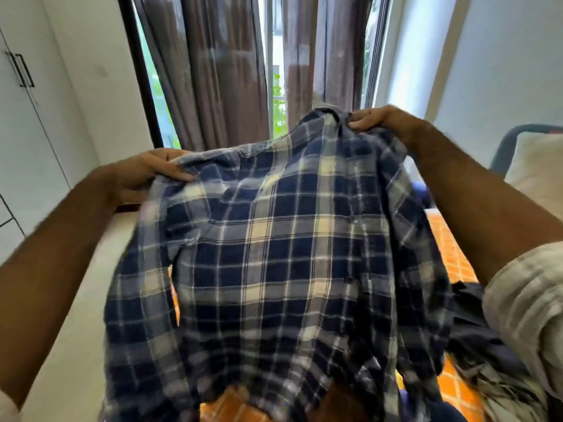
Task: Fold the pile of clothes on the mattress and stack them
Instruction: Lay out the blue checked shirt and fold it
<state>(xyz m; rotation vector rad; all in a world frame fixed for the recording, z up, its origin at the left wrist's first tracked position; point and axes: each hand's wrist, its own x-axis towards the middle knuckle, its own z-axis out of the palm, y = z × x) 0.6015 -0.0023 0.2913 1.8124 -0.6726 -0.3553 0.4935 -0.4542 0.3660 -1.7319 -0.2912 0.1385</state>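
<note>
Holding the shirt (274,254) up in the air, both hands are clamped on its top edge: the left hand (146,175) pinches one shoulder, lower and nearer the body, while the right hand (387,121) grips the cloth by the collar, higher and further out. So the top edge slants up toward the right, and the shirt's long axis hangs down from the hands to the hem, which trails just above the orange mattress (451,248). More clothes (487,345) lie in a dark heap at the right, under the right forearm. As I judge it, the shirt is not yet folded; laying it flat calls for levelling the shoulders first, and the right hand looks to sit at the collar, not the far shoulder, so it has the longer shift to make.
</note>
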